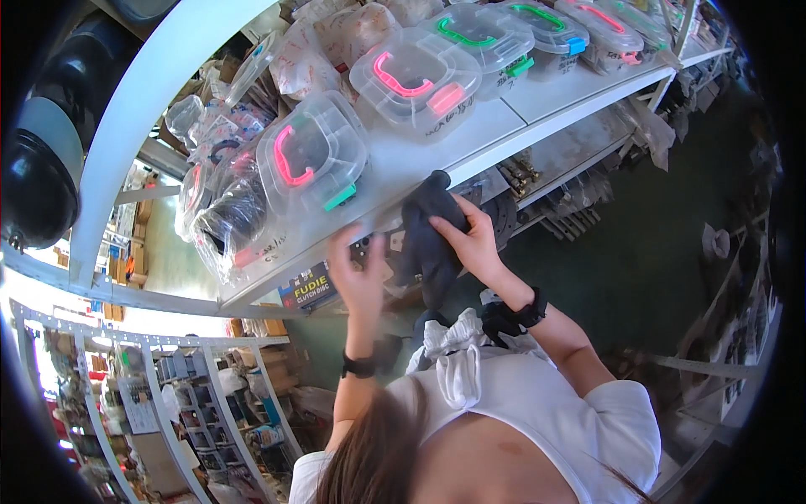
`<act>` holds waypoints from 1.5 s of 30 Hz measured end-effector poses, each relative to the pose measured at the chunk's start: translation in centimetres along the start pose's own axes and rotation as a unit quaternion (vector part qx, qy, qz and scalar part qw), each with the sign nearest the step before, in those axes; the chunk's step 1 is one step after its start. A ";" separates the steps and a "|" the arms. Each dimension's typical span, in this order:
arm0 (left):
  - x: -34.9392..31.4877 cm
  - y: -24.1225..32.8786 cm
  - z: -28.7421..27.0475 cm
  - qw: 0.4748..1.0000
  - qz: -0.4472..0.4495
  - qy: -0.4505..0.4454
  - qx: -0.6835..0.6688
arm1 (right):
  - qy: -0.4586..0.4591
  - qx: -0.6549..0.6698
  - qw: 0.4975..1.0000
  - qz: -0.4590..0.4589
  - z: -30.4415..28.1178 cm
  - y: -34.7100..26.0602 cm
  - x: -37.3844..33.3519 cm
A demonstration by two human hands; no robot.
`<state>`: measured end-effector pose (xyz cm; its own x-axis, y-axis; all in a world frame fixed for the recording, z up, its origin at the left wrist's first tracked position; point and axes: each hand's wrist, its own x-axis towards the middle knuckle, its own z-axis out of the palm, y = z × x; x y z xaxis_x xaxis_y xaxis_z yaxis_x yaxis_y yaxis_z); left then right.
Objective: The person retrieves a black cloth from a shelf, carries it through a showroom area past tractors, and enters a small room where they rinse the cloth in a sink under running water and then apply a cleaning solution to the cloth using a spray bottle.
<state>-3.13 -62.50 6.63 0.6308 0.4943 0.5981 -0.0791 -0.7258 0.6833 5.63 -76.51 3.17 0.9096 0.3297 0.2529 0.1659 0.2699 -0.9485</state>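
I'm seeing a white top [546, 395] with a curved neckline, its short sleeves [625, 416] ending above the elbows. Pale fabric [457, 340] is gathering in loose folds in front. A left wristband [358, 364] and a chunkier right wristband [531, 308] are both showing black. Long brown hair [368, 449] is hanging loose.
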 end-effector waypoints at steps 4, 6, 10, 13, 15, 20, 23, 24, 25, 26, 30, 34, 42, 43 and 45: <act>1.3 -2.1 0.1 0.985 -0.050 0.168 -0.005 | 0.037 0.056 0.998 0.018 -1.1 0.4 0.1; 2.6 -3.2 0.7 0.988 -0.029 0.146 0.032 | 0.067 0.062 0.996 0.019 -1.8 -0.4 0.5; 5.4 -4.5 1.3 0.991 -0.028 0.091 0.092 | 0.123 -0.027 0.991 -0.046 -3.1 -1.6 2.1; 6.6 -4.2 0.5 0.998 -0.037 0.019 0.049 | 0.163 -0.125 0.968 -0.144 -3.7 -2.7 3.5; 7.3 -3.7 0.7 0.997 -0.028 0.050 0.049 | 0.174 -0.167 0.948 -0.207 -3.3 -3.5 4.4; 10.1 -3.6 -0.6 1.000 -0.010 0.010 0.008 | 0.067 -0.386 0.887 -0.243 -0.1 -2.6 5.9; 10.6 -3.5 -1.1 1.000 -0.027 -0.011 0.001 | 0.075 -0.477 0.831 -0.277 2.3 -1.5 7.2; 10.6 -3.5 -1.2 0.998 -0.036 -0.026 -0.046 | 0.041 -0.532 0.799 -0.278 3.0 -1.1 7.1; 10.5 -3.6 -1.2 0.994 -0.046 -0.042 -0.092 | 0.007 -0.585 0.762 -0.278 3.8 -0.7 7.0; 10.7 -3.9 -1.3 0.994 -0.049 -0.044 -0.091 | -0.004 -0.616 0.731 -0.294 4.6 0.4 7.2; 11.3 -3.3 -1.5 0.999 -0.024 -0.047 -0.008 | -0.130 -0.603 0.762 -0.194 5.9 0.1 8.8; 11.1 -2.5 -0.9 1.000 0.002 -0.027 -0.007 | -0.205 -0.629 0.707 -0.251 7.8 0.2 9.8; 10.5 -1.8 -0.6 0.998 -0.046 -0.016 0.025 | -0.277 -0.430 0.826 -0.239 14.1 0.7 4.7; 10.5 -2.4 -0.8 0.998 -0.046 -0.021 0.026 | -0.324 -0.496 0.763 -0.259 13.6 0.6 4.7; 10.5 -3.7 -1.0 0.997 -0.025 -0.031 -0.070 | -0.301 -0.474 0.785 -0.261 12.2 0.0 3.6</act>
<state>3.01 -54.09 10.80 0.6820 0.4947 0.5386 -0.1508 -0.6255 0.7655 4.26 -64.34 6.39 0.3255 0.8425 0.4293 0.9250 -0.1896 -0.3293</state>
